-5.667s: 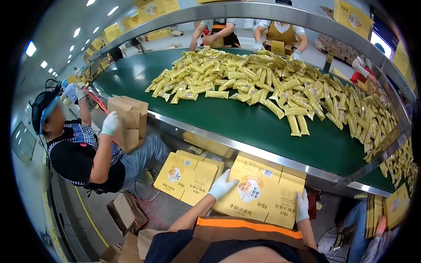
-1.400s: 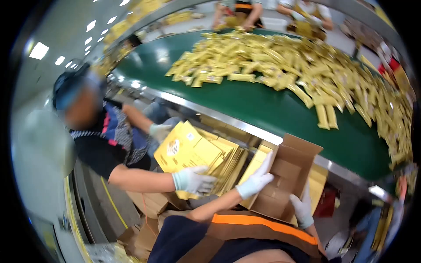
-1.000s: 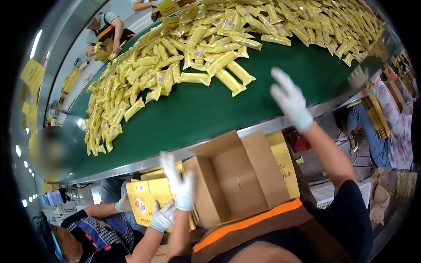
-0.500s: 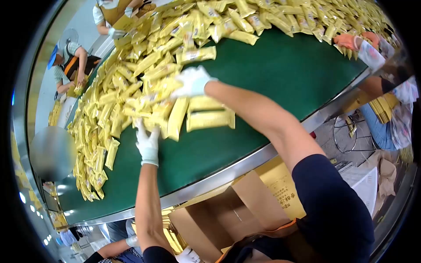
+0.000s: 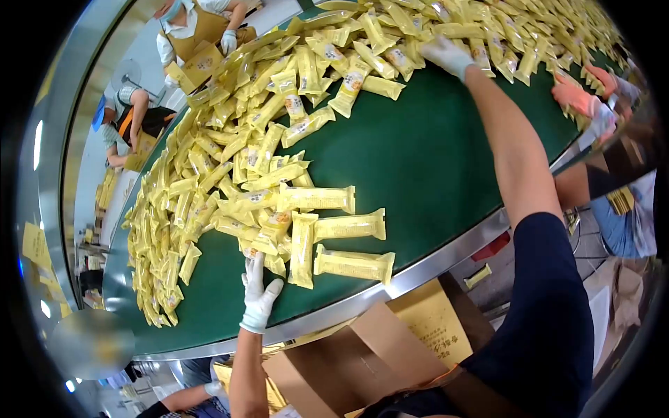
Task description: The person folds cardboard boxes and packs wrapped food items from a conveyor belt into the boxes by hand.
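Yellow wrapped snack packets (image 5: pixel 223 188) lie in a big heap on a green conveyor belt (image 5: pixel 418 153). My left hand (image 5: pixel 259 296), in a white glove, is at the near edge of the heap, its thumb spread and its fingertips against the lowest packets. Just right of it, several packets lie apart from the pile, one of them upright in view (image 5: pixel 302 249) and another (image 5: pixel 354 263) nearest the belt's edge. Across the belt, my gloved right hand (image 5: pixel 447 57) reaches to the far packets with fingers stretched out, touching the heap's edge. No packet shows in its grasp.
An open cardboard box (image 5: pixel 341 369) stands below the belt's metal rim (image 5: pixel 418 270). Co-workers are across the belt, one holding a yellow carton (image 5: pixel 198 66). At right, another person's orange-gloved hands (image 5: pixel 575 96) touch packets. A loose packet (image 5: pixel 478 276) lies on the floor.
My right hand has left the near packets and moved away, up and right, to the far heap. My left hand has shifted slightly right and nearer. The near packets lie more spread out.
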### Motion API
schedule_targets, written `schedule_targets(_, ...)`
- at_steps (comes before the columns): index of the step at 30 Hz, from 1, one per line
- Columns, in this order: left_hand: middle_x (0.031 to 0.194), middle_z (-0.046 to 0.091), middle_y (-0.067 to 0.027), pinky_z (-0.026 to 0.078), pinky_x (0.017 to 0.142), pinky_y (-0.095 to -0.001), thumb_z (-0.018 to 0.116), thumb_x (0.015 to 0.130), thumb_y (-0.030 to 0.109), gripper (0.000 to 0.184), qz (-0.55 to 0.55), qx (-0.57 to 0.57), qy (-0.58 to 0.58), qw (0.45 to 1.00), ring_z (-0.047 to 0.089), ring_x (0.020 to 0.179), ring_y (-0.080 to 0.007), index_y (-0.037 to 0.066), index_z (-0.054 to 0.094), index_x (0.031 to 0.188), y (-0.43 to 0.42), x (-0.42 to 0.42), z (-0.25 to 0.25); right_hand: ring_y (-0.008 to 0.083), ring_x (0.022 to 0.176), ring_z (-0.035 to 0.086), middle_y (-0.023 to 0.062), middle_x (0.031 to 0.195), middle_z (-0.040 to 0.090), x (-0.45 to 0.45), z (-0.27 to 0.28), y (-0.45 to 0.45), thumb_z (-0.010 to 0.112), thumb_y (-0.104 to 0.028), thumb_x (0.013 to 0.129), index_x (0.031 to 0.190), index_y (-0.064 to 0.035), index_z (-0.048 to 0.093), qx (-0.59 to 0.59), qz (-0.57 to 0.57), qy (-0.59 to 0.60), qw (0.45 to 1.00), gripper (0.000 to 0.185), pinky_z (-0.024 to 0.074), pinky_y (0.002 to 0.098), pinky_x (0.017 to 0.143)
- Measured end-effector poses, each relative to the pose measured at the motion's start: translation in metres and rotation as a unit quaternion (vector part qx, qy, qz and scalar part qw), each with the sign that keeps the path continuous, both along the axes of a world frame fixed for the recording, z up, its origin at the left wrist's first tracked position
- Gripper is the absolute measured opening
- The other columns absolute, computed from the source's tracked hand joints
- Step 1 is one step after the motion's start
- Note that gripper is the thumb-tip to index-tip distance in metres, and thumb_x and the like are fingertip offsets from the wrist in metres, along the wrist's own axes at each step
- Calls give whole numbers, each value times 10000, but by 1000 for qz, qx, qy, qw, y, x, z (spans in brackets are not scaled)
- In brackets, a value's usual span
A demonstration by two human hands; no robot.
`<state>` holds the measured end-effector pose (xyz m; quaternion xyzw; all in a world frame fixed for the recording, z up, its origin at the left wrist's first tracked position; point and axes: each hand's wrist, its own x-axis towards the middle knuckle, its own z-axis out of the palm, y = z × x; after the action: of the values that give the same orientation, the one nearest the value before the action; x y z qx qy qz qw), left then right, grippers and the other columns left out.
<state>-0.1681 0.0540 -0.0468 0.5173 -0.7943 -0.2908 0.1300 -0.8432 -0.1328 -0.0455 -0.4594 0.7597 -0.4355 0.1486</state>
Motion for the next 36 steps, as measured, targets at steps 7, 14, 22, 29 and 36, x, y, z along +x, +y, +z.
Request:
schedule_targets(7,1605,219,-218,28,1179,-540,703,832,356,861,-92,80,-8,993,65,1497,-446,122,284,1547,-38,-62,26,327,1385,400,144,1521,403,203,34,33,655,-677,711,1485,-236,433,220,323,271,880,919,369,452,1107)
schedule_targets(14,1589,284,-189,35,1165,-610,667,868,492,776,-98,61,-39,993,101,1492,-456,230,345,1523,-35,-75,19,350,1358,435,100,1555,371,268,104,35,563,-757,748,1469,-260,459,225,379,281,853,881,396,461,1080)
schedule_targets(22,1080,660,-105,535,696,-298,668,821,30,382,142,-44,95,984,647,789,-201,90,632,1197,-43,-65,1,390,1319,465,133,1489,444,327,49,53,594,-687,782,1466,-294,451,166,392,385,819,802,412,422,1080)
schedule_targets(29,1128,643,-125,511,669,-261,586,806,76,767,165,91,248,950,601,812,-131,77,322,1526,-4,-29,31,296,1101,628,181,1146,670,278,93,163,601,-379,932,1209,-10,636,-47,386,119,914,463,470,378,962)
schedule_targets(36,1186,641,-182,493,942,-401,698,800,418,733,-91,-7,38,995,614,1117,-343,144,451,1433,-6,-102,53,360,1170,503,145,1273,549,322,1,269,720,-293,787,1252,-57,605,-71,401,434,803,535,399,461,976)
